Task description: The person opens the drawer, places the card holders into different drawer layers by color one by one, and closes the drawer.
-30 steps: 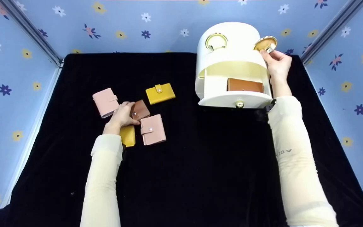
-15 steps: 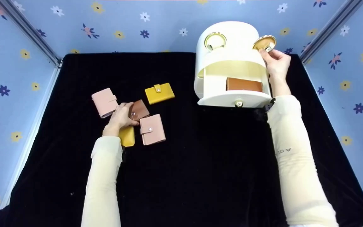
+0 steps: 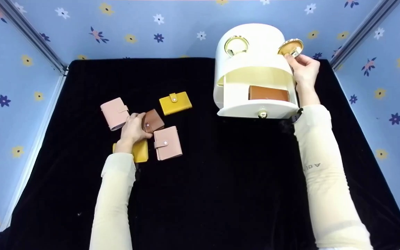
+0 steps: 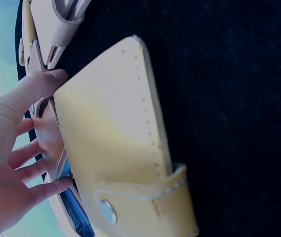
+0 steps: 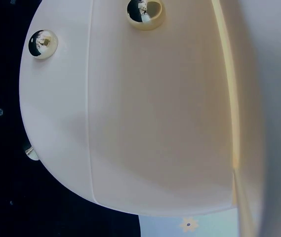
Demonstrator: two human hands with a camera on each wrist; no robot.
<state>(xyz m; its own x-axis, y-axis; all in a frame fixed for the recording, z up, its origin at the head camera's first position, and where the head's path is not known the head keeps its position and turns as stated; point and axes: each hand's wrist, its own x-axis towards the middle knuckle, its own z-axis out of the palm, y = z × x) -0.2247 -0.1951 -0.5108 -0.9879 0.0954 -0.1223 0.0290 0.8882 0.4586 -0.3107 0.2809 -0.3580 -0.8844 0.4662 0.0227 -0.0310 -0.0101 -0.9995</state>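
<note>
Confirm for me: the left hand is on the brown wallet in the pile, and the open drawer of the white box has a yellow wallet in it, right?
Not quite. The wallet in the open drawer of the white box is brown, not yellow; the head view shows it. The left hand is indeed on the brown wallet in the pile.

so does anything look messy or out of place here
Only mild disorder: the wallets lie loose at different angles on the black cloth, and the brown wallet under the left hand sits crooked among them. The white box has its drawer pulled out. No damage or spills.
</note>
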